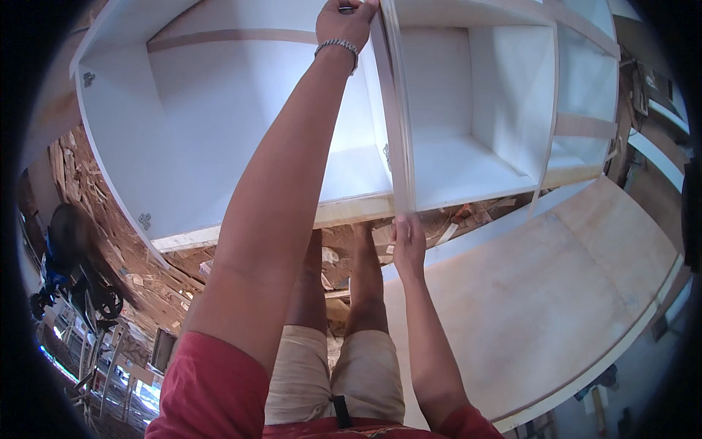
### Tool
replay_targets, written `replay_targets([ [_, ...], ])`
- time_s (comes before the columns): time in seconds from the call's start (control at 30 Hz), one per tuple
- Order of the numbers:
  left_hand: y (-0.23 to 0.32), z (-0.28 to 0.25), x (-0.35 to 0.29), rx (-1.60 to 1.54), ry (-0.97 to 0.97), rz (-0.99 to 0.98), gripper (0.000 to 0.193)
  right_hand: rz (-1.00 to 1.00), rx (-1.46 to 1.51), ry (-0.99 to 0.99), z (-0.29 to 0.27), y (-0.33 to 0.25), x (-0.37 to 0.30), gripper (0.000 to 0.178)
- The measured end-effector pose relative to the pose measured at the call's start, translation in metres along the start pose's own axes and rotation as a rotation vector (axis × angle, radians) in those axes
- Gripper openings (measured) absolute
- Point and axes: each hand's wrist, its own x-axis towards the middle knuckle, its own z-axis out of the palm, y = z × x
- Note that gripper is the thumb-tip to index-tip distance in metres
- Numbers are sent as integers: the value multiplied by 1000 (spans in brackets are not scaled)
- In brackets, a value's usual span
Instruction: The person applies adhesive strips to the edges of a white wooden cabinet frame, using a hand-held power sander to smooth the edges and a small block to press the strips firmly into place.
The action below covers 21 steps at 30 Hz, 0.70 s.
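Note:
A large white cabinet (pixel 219 102) with open compartments fills the upper part of the head view. A long, narrow wooden strip (pixel 401 132) runs upright along the divider between two compartments. High up beside this strip is my left hand (pixel 344 28), closed, with a small dark thing partly showing in it; its fingertips are mostly hidden. My right hand (pixel 409 241) pinches the strip's lower end, just below the cabinet's bottom edge. Metal hinges (pixel 145 220) are fixed to the left side panel and near the divider.
At right a broad pale wooden panel (pixel 534 293) lies close to the cabinet's lower edge. Wood scraps and shavings (pixel 121 227) cover the floor around my legs. A dark wheeled object (pixel 80 271) stands at far left, with wooden frames below it.

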Motion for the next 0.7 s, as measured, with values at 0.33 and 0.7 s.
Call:
replay_targets([
  [0.33,-30,-16,-120,125,-68,-24,32,0,0,-65,-7,19,11,43],
  [0.7,-32,-1,-129,425,101,148,26,38,33,-67,-12,26,9,42],
])
